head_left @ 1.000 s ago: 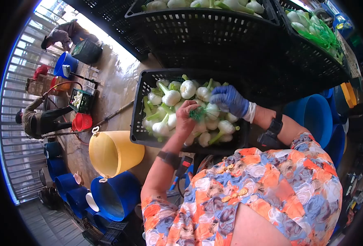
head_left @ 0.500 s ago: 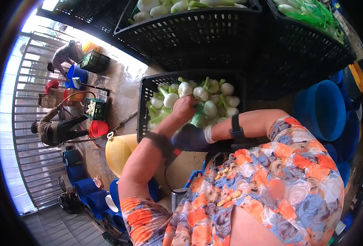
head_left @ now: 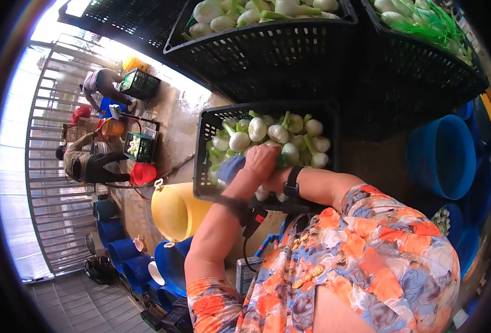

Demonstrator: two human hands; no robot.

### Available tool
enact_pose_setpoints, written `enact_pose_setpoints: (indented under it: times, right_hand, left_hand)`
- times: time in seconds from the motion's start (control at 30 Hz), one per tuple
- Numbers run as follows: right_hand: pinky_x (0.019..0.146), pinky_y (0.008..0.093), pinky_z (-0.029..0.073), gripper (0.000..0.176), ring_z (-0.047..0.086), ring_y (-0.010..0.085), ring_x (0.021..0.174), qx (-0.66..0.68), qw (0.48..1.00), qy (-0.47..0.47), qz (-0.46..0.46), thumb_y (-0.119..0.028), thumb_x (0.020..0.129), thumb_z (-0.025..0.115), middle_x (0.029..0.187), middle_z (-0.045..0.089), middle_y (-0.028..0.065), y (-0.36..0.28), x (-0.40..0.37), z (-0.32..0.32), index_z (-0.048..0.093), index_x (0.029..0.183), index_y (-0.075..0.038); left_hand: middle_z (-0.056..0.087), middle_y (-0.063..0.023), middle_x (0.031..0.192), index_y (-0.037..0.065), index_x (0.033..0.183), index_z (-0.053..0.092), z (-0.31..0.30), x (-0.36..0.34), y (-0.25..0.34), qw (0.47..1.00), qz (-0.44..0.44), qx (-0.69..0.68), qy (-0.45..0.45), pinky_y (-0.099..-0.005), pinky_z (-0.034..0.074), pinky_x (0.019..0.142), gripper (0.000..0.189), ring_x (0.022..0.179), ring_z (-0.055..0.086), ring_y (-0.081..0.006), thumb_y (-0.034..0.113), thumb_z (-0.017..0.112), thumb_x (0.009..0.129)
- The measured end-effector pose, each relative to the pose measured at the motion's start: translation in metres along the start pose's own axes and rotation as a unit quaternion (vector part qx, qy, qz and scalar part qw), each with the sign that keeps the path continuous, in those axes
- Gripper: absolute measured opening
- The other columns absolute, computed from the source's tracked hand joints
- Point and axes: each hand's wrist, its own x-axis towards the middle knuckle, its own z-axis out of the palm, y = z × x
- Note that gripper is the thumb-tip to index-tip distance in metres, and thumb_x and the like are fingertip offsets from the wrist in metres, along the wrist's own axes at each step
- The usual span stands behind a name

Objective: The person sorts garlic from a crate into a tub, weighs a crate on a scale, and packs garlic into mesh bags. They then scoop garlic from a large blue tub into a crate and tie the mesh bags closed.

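Observation:
A black plastic crate [head_left: 199, 150] in front of me holds many white bulb vegetables [head_left: 257, 129] with short green stalks. My left hand [head_left: 262, 161], bare, is over the near part of the crate with its fingers curled down among the bulbs; what they grip is hidden. Something greenish shows beside its fingertips. My right hand [head_left: 231, 169] wears a blue glove. Its arm, with a dark wristband, crosses beneath my left wrist, so the glove sits to the left, low over the bulbs. The gloved fingers are mostly hidden.
Large black crates of bulbs [head_left: 262, 50] stand ahead, another crate [head_left: 423, 55] at upper right. A yellow tub [head_left: 173, 208] is close on the left, a blue tub [head_left: 445, 158] on the right. Two people work at far left among buckets, with a hose [head_left: 176, 166] across the floor.
My gloved right hand has moved left and forward, passing under my left wrist to the bulbs. My left hand has dropped slightly nearer to me. The whole view has shifted a little.

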Motion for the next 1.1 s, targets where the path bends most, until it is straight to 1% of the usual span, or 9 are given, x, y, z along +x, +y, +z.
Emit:
enact_pose_setpoints:
  times: [0.23, 0.3, 0.37, 0.43, 0.5, 0.6, 0.83, 1.0, 1.1]
  right_hand:
    - [0.066, 0.035, 0.049, 0.018, 0.063, 0.0239, 0.073, -0.006, 0.972, -0.018, -0.233, -0.021, 0.077, 0.061, 0.083, 0.065, 0.0115, -0.072, 0.0, -0.038, 0.064, 0.088, -0.007]
    - [0.072, 0.0411, 0.048, 0.016, 0.063, 0.0275, 0.078, -0.135, 0.92, -0.362, -0.062, -0.021, 0.079, 0.06, 0.087, 0.064, 0.0114, -0.104, -0.013, -0.099, 0.064, 0.089, -0.01]
    - [0.066, 0.0414, 0.049, 0.016, 0.063, 0.0301, 0.073, -0.033, 0.942, -0.33, -0.057, -0.022, 0.079, 0.061, 0.084, 0.064, 0.0139, -0.104, -0.023, -0.152, 0.063, 0.087, -0.008]
    - [0.064, 0.0308, 0.049, 0.014, 0.059, 0.023, 0.067, -0.002, 0.996, 0.016, -0.084, -0.017, 0.079, 0.066, 0.08, 0.062, 0.0088, -0.071, -0.032, -0.167, 0.064, 0.084, -0.004]
    - [0.066, 0.0266, 0.048, 0.017, 0.056, 0.0143, 0.069, 0.196, 0.955, 0.192, 0.108, -0.017, 0.079, 0.07, 0.079, 0.059, 0.0032, -0.062, -0.018, -0.174, 0.062, 0.089, -0.005]
    - [0.071, 0.0259, 0.047, 0.026, 0.053, 0.0095, 0.076, 0.241, 0.931, 0.129, 0.242, -0.016, 0.079, 0.071, 0.085, 0.057, -0.0005, -0.042, -0.007, -0.148, 0.058, 0.098, -0.006]
    - [0.075, 0.0285, 0.048, 0.036, 0.054, 0.0104, 0.082, 0.195, 0.957, 0.097, 0.19, -0.016, 0.079, 0.072, 0.091, 0.057, 0.0016, -0.011, -0.006, -0.115, 0.052, 0.107, -0.005]
    - [0.074, 0.0331, 0.05, 0.042, 0.061, 0.0228, 0.081, 0.084, 0.978, 0.058, 0.18, -0.021, 0.078, 0.07, 0.09, 0.061, 0.0097, -0.028, -0.011, -0.118, 0.051, 0.113, -0.005]
    - [0.073, 0.0331, 0.049, 0.045, 0.061, 0.0246, 0.08, -0.005, 0.987, 0.041, 0.156, -0.018, 0.079, 0.067, 0.089, 0.06, 0.011, -0.03, -0.011, -0.119, 0.05, 0.118, -0.006]
  left_hand:
    - [0.064, -0.0157, 0.075, 0.011, 0.088, 0.065, 0.022, -0.011, -0.004, 0.993, -0.047, -0.083, 0.065, -0.0456, 0.049, 0.064, 0.021, 0.075, 0.063, -0.0352, 0.008, 0.059, 0.068]
    - [0.063, -0.0151, 0.075, 0.009, 0.086, 0.06, 0.025, -0.014, 0.0, 0.991, -0.05, -0.078, 0.1, -0.0455, 0.048, 0.059, 0.018, 0.072, 0.063, -0.0354, 0.003, 0.052, 0.071]
    - [0.063, -0.0147, 0.076, 0.009, 0.086, 0.058, 0.031, -0.017, 0.0, 0.984, -0.059, -0.102, 0.13, -0.0457, 0.048, 0.059, 0.018, 0.071, 0.063, -0.0354, 0.003, 0.051, 0.072]
    - [0.062, -0.0132, 0.076, 0.009, 0.084, 0.056, 0.034, -0.019, 0.001, 0.973, -0.058, -0.131, 0.183, -0.0458, 0.047, 0.059, 0.014, 0.071, 0.062, -0.0354, 0.002, 0.05, 0.074]
    - [0.062, -0.015, 0.077, 0.008, 0.09, 0.052, 0.038, -0.017, 0.004, 0.978, -0.083, -0.109, 0.16, -0.0464, 0.047, 0.059, 0.014, 0.072, 0.062, -0.0363, 0.004, 0.049, 0.077]
    - [0.063, -0.0176, 0.077, 0.006, 0.098, 0.045, 0.039, -0.014, 0.007, 0.962, -0.15, -0.164, 0.156, -0.0474, 0.047, 0.059, 0.019, 0.072, 0.062, -0.0375, 0.008, 0.05, 0.08]
    - [0.062, -0.0225, 0.084, 0.005, 0.105, 0.039, 0.036, -0.032, -0.004, 0.929, -0.159, -0.308, 0.129, -0.0493, 0.046, 0.068, 0.033, 0.082, 0.06, -0.0411, 0.007, 0.056, 0.077]
    - [0.061, -0.0133, 0.099, 0.002, 0.12, 0.044, 0.046, -0.038, -0.028, 0.873, -0.028, -0.47, 0.127, -0.0388, 0.045, 0.084, 0.045, 0.097, 0.058, -0.026, -0.006, 0.053, 0.077]
    - [0.062, -0.008, 0.098, 0.002, 0.116, 0.051, 0.044, -0.038, -0.039, 0.839, -0.08, -0.532, 0.081, -0.0331, 0.047, 0.079, 0.04, 0.092, 0.058, -0.0171, -0.009, 0.052, 0.078]
